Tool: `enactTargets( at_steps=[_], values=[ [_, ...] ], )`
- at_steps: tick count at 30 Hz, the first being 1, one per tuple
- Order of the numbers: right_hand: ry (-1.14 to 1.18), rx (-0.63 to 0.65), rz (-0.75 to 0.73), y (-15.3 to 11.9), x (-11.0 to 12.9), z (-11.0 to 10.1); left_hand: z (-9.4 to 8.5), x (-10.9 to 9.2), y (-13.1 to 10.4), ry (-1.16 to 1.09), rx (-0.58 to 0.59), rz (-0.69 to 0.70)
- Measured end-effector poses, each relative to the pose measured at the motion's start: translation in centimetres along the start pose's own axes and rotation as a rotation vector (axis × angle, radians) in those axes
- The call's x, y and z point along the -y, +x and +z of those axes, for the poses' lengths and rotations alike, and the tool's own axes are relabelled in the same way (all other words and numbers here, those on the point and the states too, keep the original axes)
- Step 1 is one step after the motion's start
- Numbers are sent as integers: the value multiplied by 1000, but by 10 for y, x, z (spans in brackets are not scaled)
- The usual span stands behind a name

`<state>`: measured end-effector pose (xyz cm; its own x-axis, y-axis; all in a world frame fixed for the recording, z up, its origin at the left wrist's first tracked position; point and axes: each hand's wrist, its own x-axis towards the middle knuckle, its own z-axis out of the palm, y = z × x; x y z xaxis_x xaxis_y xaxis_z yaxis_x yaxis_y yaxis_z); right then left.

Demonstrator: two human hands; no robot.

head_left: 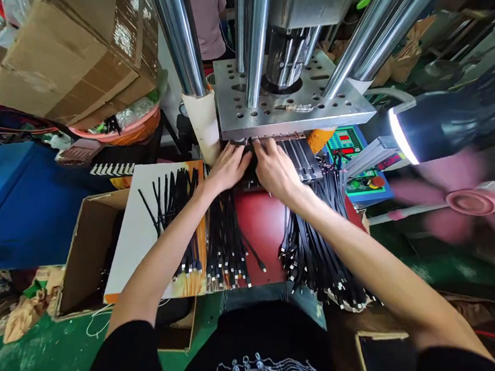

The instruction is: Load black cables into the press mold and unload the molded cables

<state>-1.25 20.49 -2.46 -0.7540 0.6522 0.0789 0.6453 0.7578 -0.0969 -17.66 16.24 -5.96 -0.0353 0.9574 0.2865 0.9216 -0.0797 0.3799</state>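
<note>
Both of my hands reach in under the steel press plate (297,115), at the dark metal mould (306,160). My left hand (228,167) is at the mould's left part, with its thumb and fingers bent around something dark. Just to its right, my right hand (274,166) has curled fingers pressed down at the mould's front edge. Fingertips of both hands are partly hidden, so what they grip cannot be made out. Black cables with small metal plugs lie in a bundle (227,245) below my left hand and in a larger bundle (322,248) under my right forearm.
Polished steel columns (256,46) rise around the plate. More cables (175,203) rest on a white board (124,219) at left. A control panel (348,148), a lamp (433,126) and a spinning pink fan (469,200) stand right. Cardboard boxes (88,251) and another person (208,21) are nearby.
</note>
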Motion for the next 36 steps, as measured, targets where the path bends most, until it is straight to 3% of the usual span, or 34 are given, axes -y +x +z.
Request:
enactTargets(
  at_steps=[1,3,5,7,9,10,11,14,15,17,19,21,23,24,26,28,30,32,34,36],
  values=[
    [6,24,18,-34,12,3,-4,-10,-27,-125,-61,6],
    [23,259,35,-101,40,13,-18,-36,-94,-363,-96,-68],
    [24,454,60,-150,66,27,-34,-65,-164,-607,56,-251],
    [42,572,99,-175,83,36,-42,-92,-223,-869,283,-482],
    [129,651,150,-186,85,35,-36,-115,-261,-1180,477,-710],
    [213,688,166,-191,80,31,-27,-126,-272,-1331,510,-808],
    [327,721,163,-199,73,26,-16,-136,-278,-1465,470,-900],
    [780,864,114,-238,45,15,19,-167,-274,-1709,170,-1146],
    [941,926,148,-252,38,16,27,-174,-269,-1726,119,-1169],
    [1237,963,361,-274,29,29,33,-181,-256,-1640,157,-1094],
    [1508,775,671,-283,30,49,28,-178,-246,-1422,261,-948],
    [1745,463,901,-282,40,69,21,-168,-240,-1210,351,-831],
    [1910,227,1017,-278,53,82,17,-159,-235,-1093,409,-784],
    [1948,172,1031,-278,60,84,16,-156,-233,-1070,434,-773],
    [1910,207,916,-284,70,83,19,-153,-228,-1110,474,-774],
    [1734,357,665,-297,71,76,22,-155,-222,-1294,488,-827],
    [1515,514,403,-308,62,64,22,-159,-217,-1540,483,-886],
    [1374,661,203,-310,42,49,15,-163,-214,-1686,492,-861],
    [1362,796,95,-298,20,32,4,-168,-214,-1673,551,-743],
    [1467,736,123,-277,6,17,-8,-172,-217,-1554,612,-636]
  ],
)
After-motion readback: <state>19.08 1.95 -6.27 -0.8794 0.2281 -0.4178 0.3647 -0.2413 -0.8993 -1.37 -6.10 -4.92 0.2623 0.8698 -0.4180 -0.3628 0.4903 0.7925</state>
